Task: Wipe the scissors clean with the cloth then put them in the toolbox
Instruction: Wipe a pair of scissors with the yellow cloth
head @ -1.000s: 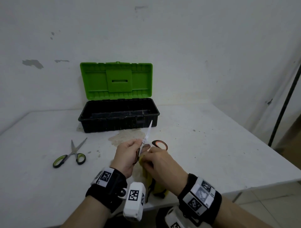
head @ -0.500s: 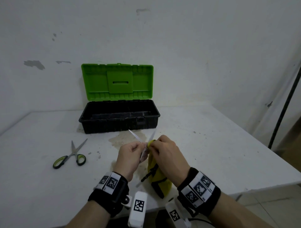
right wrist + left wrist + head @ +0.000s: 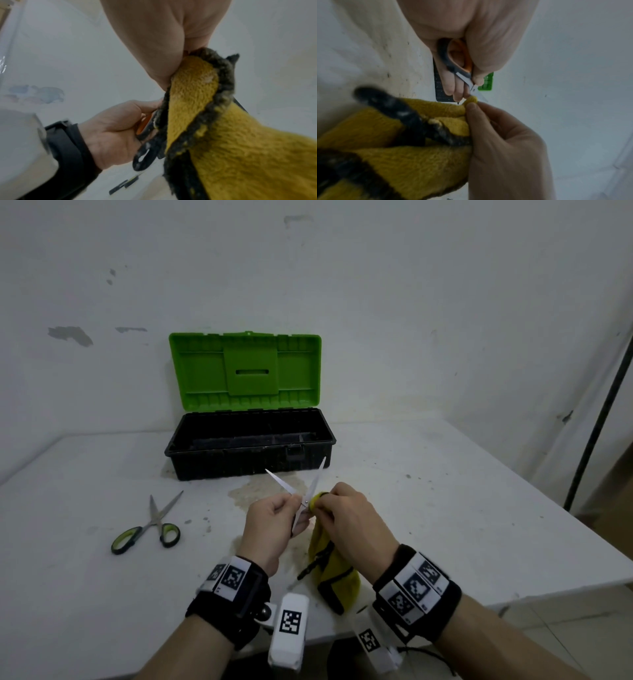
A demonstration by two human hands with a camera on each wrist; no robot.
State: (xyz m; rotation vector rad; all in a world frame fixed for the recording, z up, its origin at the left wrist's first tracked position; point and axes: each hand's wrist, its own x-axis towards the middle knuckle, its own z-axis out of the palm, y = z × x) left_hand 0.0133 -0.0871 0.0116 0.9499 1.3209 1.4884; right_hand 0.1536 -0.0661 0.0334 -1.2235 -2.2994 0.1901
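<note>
A: Biggest first: the white, stained table, then the black plastic toolbox with its green lid raised at the back, open and well apart from the hands.

B: And the yellow fleecy cloth with dark edging?

A: The right hand pinches a bunched corner of it against the orange-and-black-handled steel scissors, near the pivot. The rest hangs to the table.

B: The scissors themselves?

A: Held above the table in the left hand, fingers curled round the handles, blades spread and pointing at the toolbox.

B: The risk?

A: Open blades. If the right fingertips slide past the cloth, they could meet an edge; a snagged pile might tug the handles loose.

B: The green-handled scissors?

A: Lying at the left, untouched.
</note>
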